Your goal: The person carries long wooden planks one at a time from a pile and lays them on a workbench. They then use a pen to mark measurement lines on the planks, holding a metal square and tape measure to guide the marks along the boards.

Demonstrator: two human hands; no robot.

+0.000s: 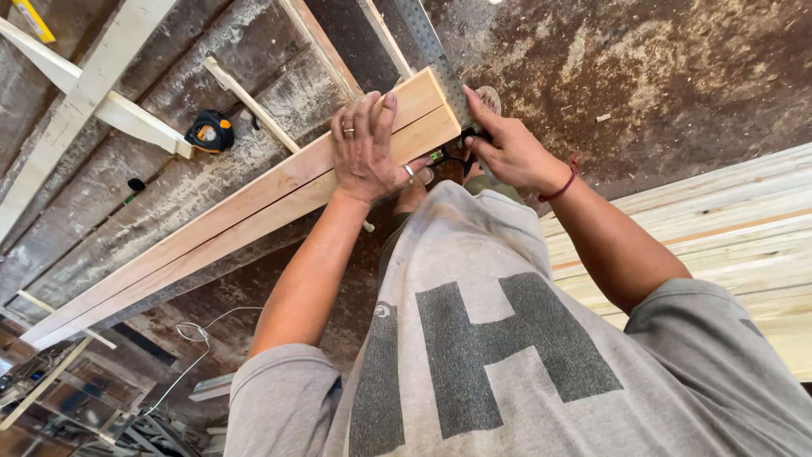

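My left hand lies flat on two long pale wooden boards, pressing them down near their end; rings show on two fingers. My right hand, with a red cord at the wrist, grips the dark handle of a metal square whose steel blade runs across the boards' end. The boards rest side by side on a rough, worn work surface and run away to the lower left.
A black and orange tape measure sits on the work surface to the left. Pale wooden slats cross above it. A stack of light planks lies at the right. White cable and dirt floor lie below.
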